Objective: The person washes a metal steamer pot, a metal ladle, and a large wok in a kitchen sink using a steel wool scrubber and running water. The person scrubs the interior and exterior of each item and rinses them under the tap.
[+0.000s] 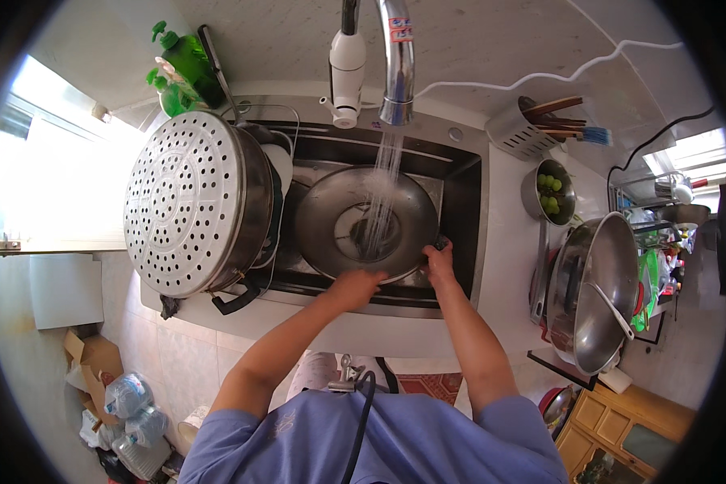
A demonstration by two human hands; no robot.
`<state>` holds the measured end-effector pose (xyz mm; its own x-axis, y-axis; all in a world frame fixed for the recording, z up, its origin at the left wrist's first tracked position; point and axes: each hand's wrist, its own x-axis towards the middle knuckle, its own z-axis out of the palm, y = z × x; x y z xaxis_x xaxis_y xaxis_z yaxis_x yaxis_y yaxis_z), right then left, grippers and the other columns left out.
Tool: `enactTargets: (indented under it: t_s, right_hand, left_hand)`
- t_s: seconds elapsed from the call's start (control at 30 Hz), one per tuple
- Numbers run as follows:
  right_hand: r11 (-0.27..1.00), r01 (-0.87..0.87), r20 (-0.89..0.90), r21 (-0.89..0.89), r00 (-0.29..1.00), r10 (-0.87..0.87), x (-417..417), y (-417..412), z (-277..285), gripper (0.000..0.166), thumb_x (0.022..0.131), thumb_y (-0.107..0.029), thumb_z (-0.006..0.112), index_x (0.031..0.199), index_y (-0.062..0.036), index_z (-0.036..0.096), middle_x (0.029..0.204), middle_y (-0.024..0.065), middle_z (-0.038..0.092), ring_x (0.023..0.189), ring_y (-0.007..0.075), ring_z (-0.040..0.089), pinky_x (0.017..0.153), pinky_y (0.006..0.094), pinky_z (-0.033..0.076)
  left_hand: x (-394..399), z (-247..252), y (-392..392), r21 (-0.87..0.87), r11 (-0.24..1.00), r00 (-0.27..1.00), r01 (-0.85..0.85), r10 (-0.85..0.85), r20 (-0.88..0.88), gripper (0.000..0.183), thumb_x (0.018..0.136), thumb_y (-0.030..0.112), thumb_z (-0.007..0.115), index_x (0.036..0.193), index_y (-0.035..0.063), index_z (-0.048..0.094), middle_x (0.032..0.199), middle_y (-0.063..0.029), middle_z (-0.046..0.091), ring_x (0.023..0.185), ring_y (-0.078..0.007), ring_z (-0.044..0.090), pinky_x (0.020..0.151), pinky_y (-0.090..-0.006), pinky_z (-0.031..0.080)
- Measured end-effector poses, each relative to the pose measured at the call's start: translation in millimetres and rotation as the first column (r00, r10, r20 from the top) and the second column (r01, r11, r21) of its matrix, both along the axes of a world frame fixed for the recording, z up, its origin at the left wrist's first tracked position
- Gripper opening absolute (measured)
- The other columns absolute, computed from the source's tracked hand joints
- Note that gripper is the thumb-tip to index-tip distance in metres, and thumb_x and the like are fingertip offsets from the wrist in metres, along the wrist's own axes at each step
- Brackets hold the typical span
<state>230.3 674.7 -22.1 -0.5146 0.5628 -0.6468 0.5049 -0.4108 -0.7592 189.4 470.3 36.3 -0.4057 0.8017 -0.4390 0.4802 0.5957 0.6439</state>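
Observation:
Both my hands are at a wide, shallow round steel pan or lid (pixel 317 212) tilted in the sink (pixel 466 224). A ringed centre shows in it, but water blurs the detail. My left hand (pixel 358 289) grips its near rim. At the right of the near rim is my right hand (pixel 438 260), its fingers closed around a small dark thing (pixel 441 242), perhaps a scouring pad; part of this grip is hidden. Water pours from the chrome faucet (pixel 396 91) onto the pan's middle.
A perforated steel steamer (pixel 184 199) leans left of the sink, by green pump bottles (pixel 190 63). On the right are a slotted utensil holder (pixel 517 130), a steel ladle or small pan (pixel 531 193) holding green grapes (pixel 549 189), and a large steel wok (pixel 605 290). A white tap heater (pixel 346 75) stands behind.

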Motion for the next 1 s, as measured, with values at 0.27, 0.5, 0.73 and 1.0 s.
enactTargets:
  t_s: [0.27, 0.5, 0.73, 1.0]
  right_hand:
    - [0.958, -0.117, -0.064, 0.262, 0.988, 0.139, 1.1, 34.6, -41.6, 0.055, 0.063, 0.003, 0.047, 0.116, -0.0033, 0.032, 0.099, 0.0097, 0.047, 0.089, 0.0207, 0.047, 0.081, 0.0302, 0.037]
    - [0.762, -0.246, 0.105, 0.599, 0.968, 0.229, -14.1, 45.2, -38.6, 0.048, 0.067, -0.004, 0.056, 0.111, -0.0024, 0.039, 0.107, 0.0156, 0.044, 0.097, 0.0278, 0.046, 0.084, 0.0317, 0.036]
    - [0.198, -0.509, 0.295, 0.838, 0.726, 0.621, -38.1, 2.6, 8.2, 0.050, 0.068, -0.010, 0.064, 0.112, -0.0077, 0.041, 0.118, 0.0198, 0.034, 0.106, 0.0351, 0.039, 0.089, 0.0382, 0.035]
    - [0.172, -0.811, 0.334, 0.559, 0.410, 0.849, -30.5, -69.5, -97.3, 0.059, 0.077, -0.030, 0.051, 0.123, 0.0009, 0.031, 0.129, 0.0247, 0.025, 0.119, 0.0402, 0.023, 0.100, 0.0419, 0.017]
  left_hand:
    - [-66.6, -102.8, -51.9, 0.050, 0.186, 0.191, -0.981, 0.973, 0.127, 0.057, 0.081, 0.039, 0.046, 0.125, 0.0061, 0.030, 0.126, -0.0185, 0.034, 0.116, -0.0335, 0.033, 0.094, -0.0402, 0.029]
    - [-93.5, -172.4, -50.5, -0.333, 0.086, -0.045, -0.939, 0.930, 0.366, 0.057, 0.084, 0.044, 0.034, 0.124, 0.0033, 0.030, 0.125, -0.0202, 0.034, 0.111, -0.0355, 0.036, 0.090, -0.0419, 0.032]
    - [-84.3, -200.5, -50.5, -0.154, 0.267, 0.265, -0.951, 0.964, 0.037, 0.054, 0.086, 0.043, 0.026, 0.122, 0.0040, 0.033, 0.112, -0.0239, 0.045, 0.100, -0.0407, 0.043, 0.085, -0.0440, 0.034]
    - [-84.2, -105.0, -29.8, 0.112, 0.354, 0.358, -0.929, 0.934, 0.015, 0.045, 0.088, 0.035, 0.026, 0.130, 0.0196, 0.023, 0.112, -0.0184, 0.049, 0.095, -0.0392, 0.049, 0.080, -0.0430, 0.038]
